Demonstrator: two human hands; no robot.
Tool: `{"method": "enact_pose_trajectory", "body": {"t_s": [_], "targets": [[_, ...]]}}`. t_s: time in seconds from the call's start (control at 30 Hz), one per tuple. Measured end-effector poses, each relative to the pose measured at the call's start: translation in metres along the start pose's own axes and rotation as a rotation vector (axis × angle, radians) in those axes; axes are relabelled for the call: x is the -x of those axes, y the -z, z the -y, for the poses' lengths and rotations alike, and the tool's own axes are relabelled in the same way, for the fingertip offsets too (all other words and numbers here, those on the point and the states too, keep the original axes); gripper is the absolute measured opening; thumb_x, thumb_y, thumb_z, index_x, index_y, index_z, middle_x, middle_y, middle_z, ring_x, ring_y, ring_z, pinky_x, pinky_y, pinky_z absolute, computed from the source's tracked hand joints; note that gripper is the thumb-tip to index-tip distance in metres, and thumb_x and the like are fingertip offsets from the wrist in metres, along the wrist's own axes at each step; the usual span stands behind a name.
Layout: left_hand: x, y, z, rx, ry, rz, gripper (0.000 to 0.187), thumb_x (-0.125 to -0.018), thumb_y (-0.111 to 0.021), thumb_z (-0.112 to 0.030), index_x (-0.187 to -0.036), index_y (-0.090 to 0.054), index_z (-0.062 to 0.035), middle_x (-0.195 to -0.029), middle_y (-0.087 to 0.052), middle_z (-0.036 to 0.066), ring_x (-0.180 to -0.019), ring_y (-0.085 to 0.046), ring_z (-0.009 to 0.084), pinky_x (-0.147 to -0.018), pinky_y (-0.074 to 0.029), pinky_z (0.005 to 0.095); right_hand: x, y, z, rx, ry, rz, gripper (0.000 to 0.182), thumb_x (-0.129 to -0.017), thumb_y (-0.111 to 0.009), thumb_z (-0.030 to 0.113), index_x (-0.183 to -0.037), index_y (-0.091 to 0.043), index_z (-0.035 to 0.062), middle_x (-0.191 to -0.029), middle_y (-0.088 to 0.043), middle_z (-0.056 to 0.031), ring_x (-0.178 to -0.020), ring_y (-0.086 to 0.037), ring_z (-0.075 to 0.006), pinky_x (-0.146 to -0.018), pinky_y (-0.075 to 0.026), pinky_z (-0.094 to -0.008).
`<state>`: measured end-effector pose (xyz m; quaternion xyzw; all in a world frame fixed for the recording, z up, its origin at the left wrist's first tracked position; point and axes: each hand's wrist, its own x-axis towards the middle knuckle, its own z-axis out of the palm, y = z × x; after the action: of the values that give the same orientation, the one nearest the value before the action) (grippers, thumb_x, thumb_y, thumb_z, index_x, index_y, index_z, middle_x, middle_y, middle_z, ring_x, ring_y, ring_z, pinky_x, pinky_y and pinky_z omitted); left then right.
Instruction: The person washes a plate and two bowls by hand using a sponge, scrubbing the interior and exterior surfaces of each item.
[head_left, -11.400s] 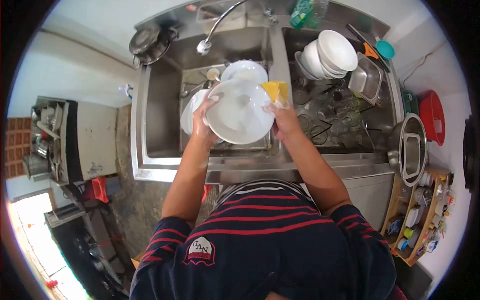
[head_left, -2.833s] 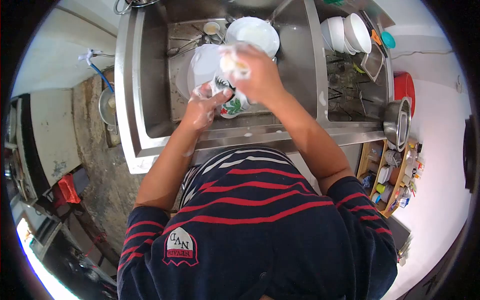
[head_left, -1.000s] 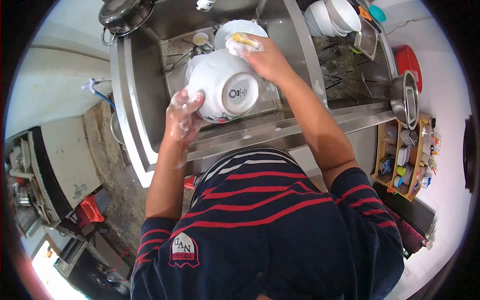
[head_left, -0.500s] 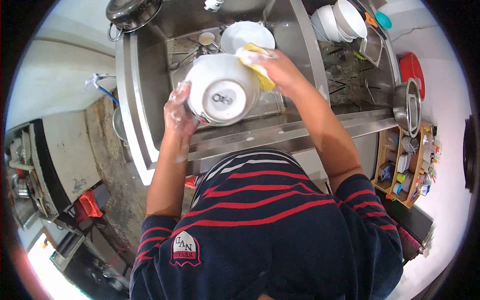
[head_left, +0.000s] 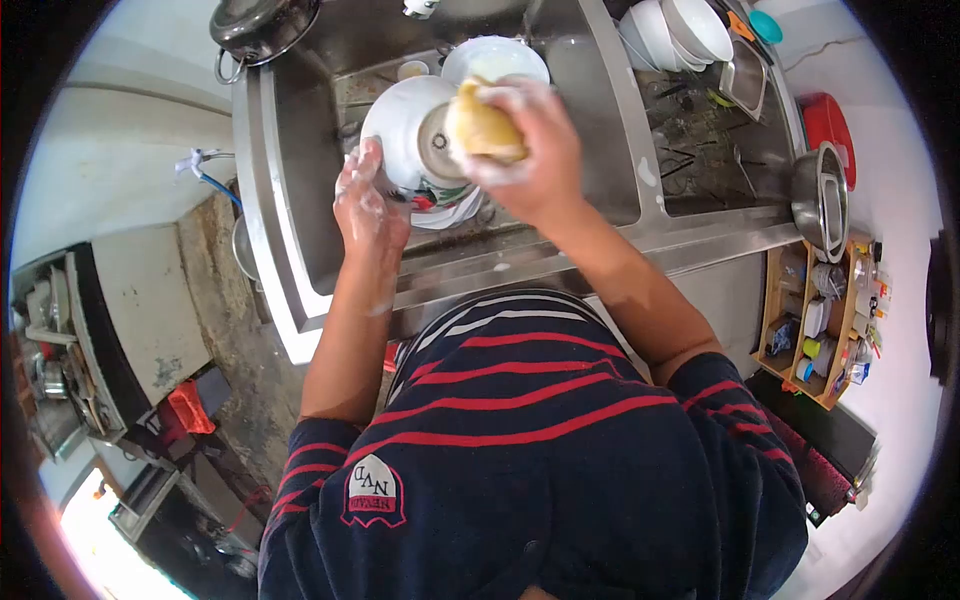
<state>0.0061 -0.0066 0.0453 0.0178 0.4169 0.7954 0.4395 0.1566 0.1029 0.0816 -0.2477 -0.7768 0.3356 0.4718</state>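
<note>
My soapy left hand (head_left: 367, 205) grips the left rim of a white bowl (head_left: 405, 130), held bottom-up over the left sink basin (head_left: 300, 200). A red and green pattern shows on the bowl's lower side. My right hand (head_left: 525, 160) presses a yellow sponge (head_left: 482, 125) against the bowl's base. A white plate (head_left: 495, 62) lies in the basin just behind the bowl.
The right basin (head_left: 700, 150) holds glasses and utensils, with stacked white bowls (head_left: 680, 30) and a steel tray behind. A dark pot (head_left: 260, 25) sits at the sink's back left. A steel pot (head_left: 820, 200) and a red lid stand on the right counter, above a wooden rack of small jars.
The sponge has moved from the bowl's right rim onto its base. The bowl has tilted further away from me and moved slightly up the frame. My left hand keeps its grip.
</note>
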Motion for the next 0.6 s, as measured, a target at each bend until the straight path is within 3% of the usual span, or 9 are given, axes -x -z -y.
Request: {"method": "enact_pose_trajectory", "body": {"t_s": [0.03,0.07,0.13,0.3,0.43,0.5,0.53,0.6], "targets": [[0.004,-0.005,0.0,-0.045,-0.017,-0.035,0.04,-0.087,-0.064,-0.022,-0.119,-0.053,0.0001,-0.114,-0.058,0.01,-0.109,-0.055,0.026,-0.096,-0.042,0.0436,-0.003,-0.003,0.006,0.187,0.179,0.078,0.044,-0.066,-0.074,0.009,-0.107,-0.059,0.0013,-0.108,-0.062,-0.0157,-0.096,-0.062,-0.0282,-0.085,-0.05,-0.034],[0.005,-0.009,-0.001,-0.043,-0.02,-0.032,0.04,-0.087,-0.064,-0.022,-0.119,-0.053,0.0001,-0.114,-0.058,0.01,-0.109,-0.055,0.026,-0.096,-0.042,0.0436,-0.002,-0.008,0.013,0.136,0.183,0.1,0.046,-0.06,-0.075,0.009,-0.104,-0.062,0.0024,-0.11,-0.061,-0.0179,-0.099,-0.061,-0.0359,-0.087,-0.05,-0.038],[0.008,-0.012,-0.009,0.008,-0.064,-0.096,0.024,-0.086,-0.064,-0.009,-0.107,-0.056,-0.0001,-0.103,-0.061,0.008,-0.098,-0.059,0.0199,-0.09,-0.046,0.0348,0.007,-0.008,0.014,0.098,0.225,0.213,0.046,-0.061,-0.076,0.013,-0.104,-0.062,0.0037,-0.11,-0.062,-0.0166,-0.102,-0.059,-0.0355,-0.088,-0.049,-0.04],[0.005,0.005,-0.015,0.044,-0.105,-0.001,0.022,-0.086,-0.064,-0.008,-0.105,-0.056,0.0003,-0.101,-0.061,0.009,-0.096,-0.06,0.019,-0.089,-0.046,0.0331,0.014,0.012,-0.002,0.166,0.253,0.51,0.047,-0.063,-0.077,0.02,-0.106,-0.064,0.008,-0.109,-0.063,-0.0125,-0.104,-0.06,-0.031,-0.088,-0.049,-0.042],[0.005,0.005,-0.003,-0.156,-0.016,-0.137,0.032,-0.086,-0.064,-0.015,-0.111,-0.056,0.0016,-0.107,-0.058,0.009,-0.102,-0.057,0.0223,-0.092,-0.045,0.0373,-0.004,0.002,0.006,0.119,0.424,0.365,0.042,-0.065,-0.075,0.018,-0.105,-0.065,0.009,-0.106,-0.065,-0.0094,-0.102,-0.061,-0.0292,-0.087,-0.049,-0.0426],[0.006,-0.001,-0.012,-0.062,-0.063,-0.097,0.029,-0.087,-0.063,-0.014,-0.11,-0.056,0.0014,-0.106,-0.058,0.009,-0.101,-0.057,0.022,-0.092,-0.044,0.0372,-0.011,0.001,-0.002,0.21,0.257,0.232,0.039,-0.067,-0.074,0.017,-0.104,-0.065,0.0085,-0.106,-0.065,-0.0077,-0.101,-0.061,-0.0283,-0.087,-0.049,-0.0428],[0.005,-0.003,-0.015,-0.012,-0.09,-0.076,0.028,-0.087,-0.063,-0.013,-0.109,-0.055,0.0012,-0.106,-0.058,0.009,-0.101,-0.057,0.0219,-0.092,-0.044,0.0372,-0.003,0.004,0.002,0.227,0.069,0.249,0.038,-0.067,-0.073,0.017,-0.103,-0.064,0.0069,-0.109,-0.065,-0.0087,-0.101,-0.061,-0.0291,-0.087,-0.049,-0.0415],[0.002,-0.001,-0.016,-0.005,-0.112,-0.063,0.027,-0.086,-0.064,-0.01,-0.109,-0.055,0.0012,-0.105,-0.059,0.009,-0.099,-0.058,0.0205,-0.091,-0.045,0.0354,0.011,0.002,0.005,0.242,0.152,0.272,0.04,-0.066,-0.074,0.013,-0.104,-0.064,0.0067,-0.107,-0.065,-0.0112,-0.099,-0.062,-0.0307,-0.085,-0.05,-0.0397]]}}
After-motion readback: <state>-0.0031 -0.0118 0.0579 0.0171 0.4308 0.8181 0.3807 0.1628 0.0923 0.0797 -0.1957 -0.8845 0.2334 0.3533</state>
